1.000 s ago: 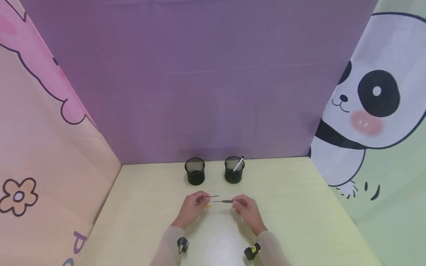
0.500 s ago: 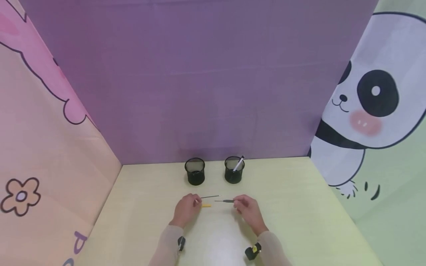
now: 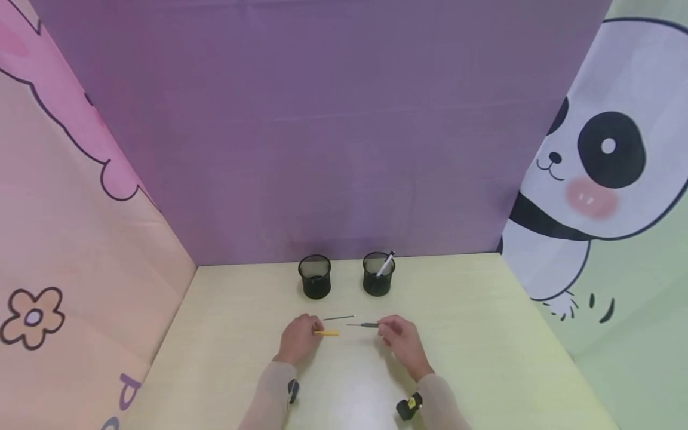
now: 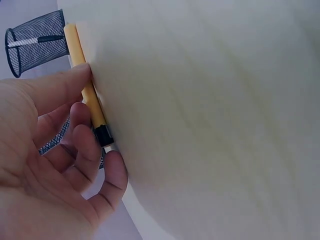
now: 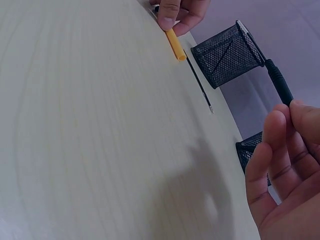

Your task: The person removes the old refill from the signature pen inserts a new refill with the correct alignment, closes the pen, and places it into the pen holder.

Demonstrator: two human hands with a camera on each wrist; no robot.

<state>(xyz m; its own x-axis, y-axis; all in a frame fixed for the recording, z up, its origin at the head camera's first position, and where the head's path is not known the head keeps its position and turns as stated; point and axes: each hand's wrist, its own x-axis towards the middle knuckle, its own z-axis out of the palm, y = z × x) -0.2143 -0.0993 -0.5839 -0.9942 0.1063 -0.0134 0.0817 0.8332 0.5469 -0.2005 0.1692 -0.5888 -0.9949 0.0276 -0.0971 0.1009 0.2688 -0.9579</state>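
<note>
My left hand [image 3: 299, 338] pinches a yellow pen barrel [image 4: 76, 47] between thumb and fingers, just over the table. The barrel has a hollow end toward the right and a black band [image 4: 103, 135] near its other end. Beyond it a thin dark pen refill [image 5: 198, 82] lies on the table, apart from both hands. My right hand [image 3: 402, 341] pinches a dark ribbed piece [image 5: 280, 82] with a thin rod [image 3: 353, 325] pointing left toward the barrel. The barrel and rod do not touch. Fingers hide the end of the ribbed piece.
Two black mesh cups stand at the back of the pale table [image 3: 231, 334]. Nothing shows above the rim of the left cup [image 3: 316, 283]; the right cup [image 3: 377, 283] holds a white pen [image 3: 385, 264]. Purple cloth [image 3: 344, 149] hangs behind them.
My left hand has let go of the refill, moved left and picked up the yellow barrel, which lay on the table. My right hand has hardly moved.
</note>
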